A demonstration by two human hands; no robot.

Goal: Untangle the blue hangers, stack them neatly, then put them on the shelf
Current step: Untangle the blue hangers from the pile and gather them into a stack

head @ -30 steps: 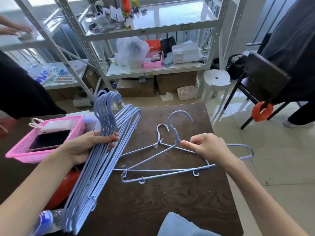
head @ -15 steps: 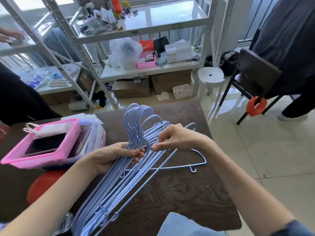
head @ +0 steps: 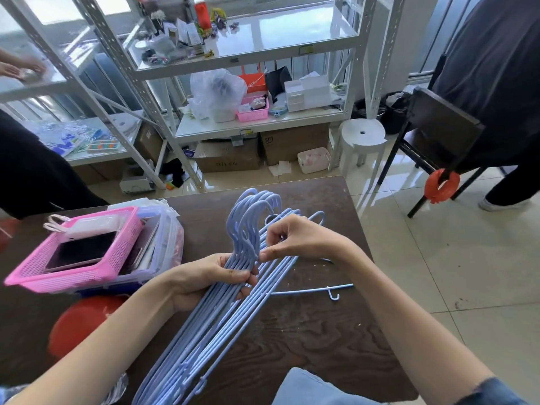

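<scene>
Far left on the dark wood table (head: 306, 331): pink basket (head: 73, 276) with a dark flat device inside, sitting on a clear plastic bin (head: 163, 244). Red round object (head: 79, 323) just below it, at the table's near-left edge, blurred.

Left hand (head: 210, 280) is wrapped around the stack of blue hangers (head: 222, 317) just under the necks, fingers closed over the wires. Stack runs diagonally, hooks up and away from the camera, bottom bars down toward the near table edge.

Right hand (head: 295, 239) is right beside the left, thumb and forefinger pinched on a hanger at the neck of the bunch; can't tell which wire exactly, the fingers cover it.

One loose hanger (head: 330, 290) lies flat on the table under the right wrist, only its bar and a small clip hook visible.

Behind the table: white metal shelf (head: 263, 124) with clutter, boxes underneath. Right of it a white stool (head: 362, 135), then a dark chair (head: 438, 133).
</scene>
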